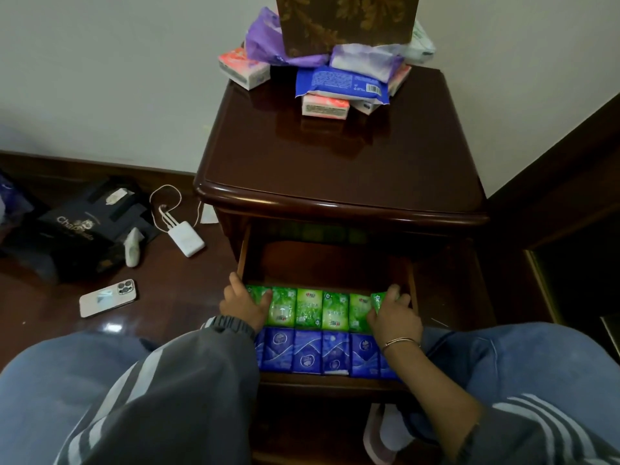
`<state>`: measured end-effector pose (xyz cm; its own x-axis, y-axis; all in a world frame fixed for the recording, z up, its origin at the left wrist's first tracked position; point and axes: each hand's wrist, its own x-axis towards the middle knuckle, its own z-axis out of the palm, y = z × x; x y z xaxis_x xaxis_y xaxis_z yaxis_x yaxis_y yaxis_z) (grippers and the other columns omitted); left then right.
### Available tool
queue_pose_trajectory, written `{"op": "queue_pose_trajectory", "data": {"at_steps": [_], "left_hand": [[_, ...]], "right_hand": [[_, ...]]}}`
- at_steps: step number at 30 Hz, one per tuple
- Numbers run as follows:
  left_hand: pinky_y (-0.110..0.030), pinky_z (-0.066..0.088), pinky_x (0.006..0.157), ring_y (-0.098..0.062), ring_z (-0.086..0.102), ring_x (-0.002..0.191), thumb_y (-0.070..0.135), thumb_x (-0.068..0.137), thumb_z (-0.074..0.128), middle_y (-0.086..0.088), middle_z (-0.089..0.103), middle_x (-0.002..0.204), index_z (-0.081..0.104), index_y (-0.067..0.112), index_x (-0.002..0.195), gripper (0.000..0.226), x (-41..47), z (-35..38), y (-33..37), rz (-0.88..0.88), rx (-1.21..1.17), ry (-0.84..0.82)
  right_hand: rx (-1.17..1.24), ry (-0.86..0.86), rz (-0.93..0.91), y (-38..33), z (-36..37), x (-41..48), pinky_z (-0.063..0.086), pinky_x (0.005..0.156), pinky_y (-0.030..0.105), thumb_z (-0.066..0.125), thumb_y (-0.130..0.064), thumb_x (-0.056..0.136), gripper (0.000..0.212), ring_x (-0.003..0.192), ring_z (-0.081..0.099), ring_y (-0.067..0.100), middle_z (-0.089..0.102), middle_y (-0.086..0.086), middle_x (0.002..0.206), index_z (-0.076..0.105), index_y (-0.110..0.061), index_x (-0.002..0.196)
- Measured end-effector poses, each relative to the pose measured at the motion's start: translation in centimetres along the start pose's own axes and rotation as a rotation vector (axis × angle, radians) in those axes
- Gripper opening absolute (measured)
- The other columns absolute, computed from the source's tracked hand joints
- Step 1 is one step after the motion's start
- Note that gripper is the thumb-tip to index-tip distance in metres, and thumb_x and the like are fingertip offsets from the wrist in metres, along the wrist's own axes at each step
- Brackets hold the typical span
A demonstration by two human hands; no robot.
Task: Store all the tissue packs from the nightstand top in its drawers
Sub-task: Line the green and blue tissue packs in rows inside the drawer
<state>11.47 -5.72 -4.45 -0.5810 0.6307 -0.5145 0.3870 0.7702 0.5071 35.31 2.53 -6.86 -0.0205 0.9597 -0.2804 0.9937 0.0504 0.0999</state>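
The left hand (243,307) and right hand (394,318) each curl their fingers over one end of the row of green tissue packs (308,308), clasping it between them inside the open drawer (412,290). Just nearer the person than the grip, touching the green row, lies a row of blue tissue packs (307,352). Well beyond the hands, at the back of the nightstand (335,156) top, a heap of loose tissue packs (342,83) sits under a brown patterned box (349,18).
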Motion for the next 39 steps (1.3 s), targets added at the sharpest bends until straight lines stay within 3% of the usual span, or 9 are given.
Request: {"op": "queue_pose_trajectory", "data": {"at_steps": [11,17,23,28,34,39], "left_hand": [[-0.042,0.036,0.101,-0.04,0.041,0.126,0.041,0.09,0.057,-0.018,0.031,0.146,0.005,0.004,0.15,0.088,0.4,0.4,-0.5,0.012,0.04,0.017],[-0.042,0.036,0.1,-0.04,0.041,0.126,0.042,0.089,0.058,-0.018,0.032,0.145,0.005,0.005,0.15,0.089,0.5,0.6,-0.6,0.008,0.043,0.024],[-0.041,0.036,0.099,-0.039,0.043,0.124,0.042,0.088,0.06,-0.018,0.033,0.144,0.006,0.005,0.15,0.09,0.6,0.8,-0.7,0.01,0.043,0.04],[-0.04,0.035,0.1,-0.038,0.043,0.123,0.043,0.088,0.059,-0.017,0.033,0.144,0.004,0.004,0.15,0.092,0.7,0.9,-0.7,0.015,0.062,0.043],[-0.04,0.033,0.101,-0.036,0.043,0.123,0.043,0.088,0.06,-0.016,0.032,0.144,0.004,0.004,0.15,0.093,0.7,1.1,-0.5,0.012,0.091,0.061],[-0.042,0.034,0.101,-0.037,0.041,0.125,0.043,0.088,0.061,-0.016,0.032,0.144,0.003,0.004,0.151,0.093,0.7,1.1,-0.7,0.016,0.085,0.057]], "right_hand": [[0.008,-0.045,0.022,-0.3,-0.3,-0.2,0.049,0.074,0.032,0.048,-0.043,0.091,0.066,0.099,0.061,0.025,0.052,0.013,0.12,0.02,-0.008,0.14],[0.12,0.05,-0.031,0.7,0.0,-1.4,0.051,0.086,0.036,0.054,-0.042,0.088,0.072,0.122,0.045,0.026,0.044,0.01,0.133,0.021,-0.01,0.143],[0.193,0.024,-0.006,1.1,-0.8,-1.3,0.05,0.072,0.035,0.059,-0.044,0.084,0.068,0.107,0.055,0.029,0.052,0.011,0.121,0.032,-0.011,0.136],[0.195,0.179,0.001,1.6,-1.8,-0.3,0.042,0.064,0.03,0.061,-0.046,0.083,0.069,0.102,0.05,0.028,0.044,0.012,0.118,0.039,-0.008,0.136],[-0.097,0.15,-0.019,0.7,-0.7,0.1,0.038,0.082,0.035,0.048,-0.063,0.082,0.076,0.107,0.046,0.022,0.046,0.006,0.123,0.04,-0.012,0.138],[-0.161,0.123,-0.032,0.8,0.3,-0.4,0.033,0.091,0.039,0.044,-0.064,0.085,0.08,0.118,0.041,0.023,0.036,0.006,0.144,0.03,-0.013,0.145]]}}
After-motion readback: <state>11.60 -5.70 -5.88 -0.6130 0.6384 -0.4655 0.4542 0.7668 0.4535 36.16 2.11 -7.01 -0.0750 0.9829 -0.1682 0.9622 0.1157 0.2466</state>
